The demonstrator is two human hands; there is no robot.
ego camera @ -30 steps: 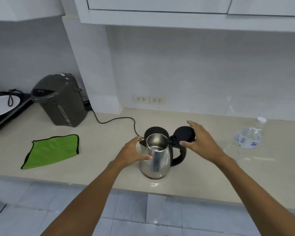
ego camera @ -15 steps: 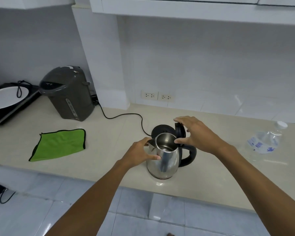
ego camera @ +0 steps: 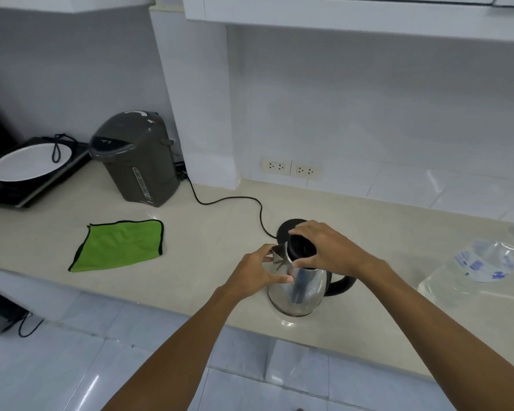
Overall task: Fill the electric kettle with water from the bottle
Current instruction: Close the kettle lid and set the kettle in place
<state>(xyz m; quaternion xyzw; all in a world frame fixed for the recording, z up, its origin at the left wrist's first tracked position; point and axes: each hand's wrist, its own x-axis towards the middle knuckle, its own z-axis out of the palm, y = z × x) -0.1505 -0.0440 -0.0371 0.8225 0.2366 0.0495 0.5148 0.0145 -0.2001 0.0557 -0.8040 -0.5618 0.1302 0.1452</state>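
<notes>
A shiny steel electric kettle (ego camera: 304, 289) with a black handle stands near the counter's front edge. My left hand (ego camera: 257, 269) grips its body just below the spout. My right hand (ego camera: 330, 250) lies over its black lid (ego camera: 301, 247), fingers curled round the rim, and the lid covers the mouth. Just behind the kettle sits its round black power base (ego camera: 285, 228), with a cord running off to the left. A large clear water bottle (ego camera: 481, 268) with a white cap lies on the counter at the far right, apart from both hands.
A grey thermo pot (ego camera: 137, 158) stands at the back left beside a black cooktop holding a white plate (ego camera: 27, 161). A green cloth (ego camera: 120, 244) lies flat left of the kettle. Two wall sockets (ego camera: 291, 169) sit behind. The beige counter's front edge (ego camera: 161, 307) drops to a tiled floor.
My right hand has swung the kettle's lid from fully open down over the mouth. My left hand has stayed on the kettle body. The view has shifted left.
</notes>
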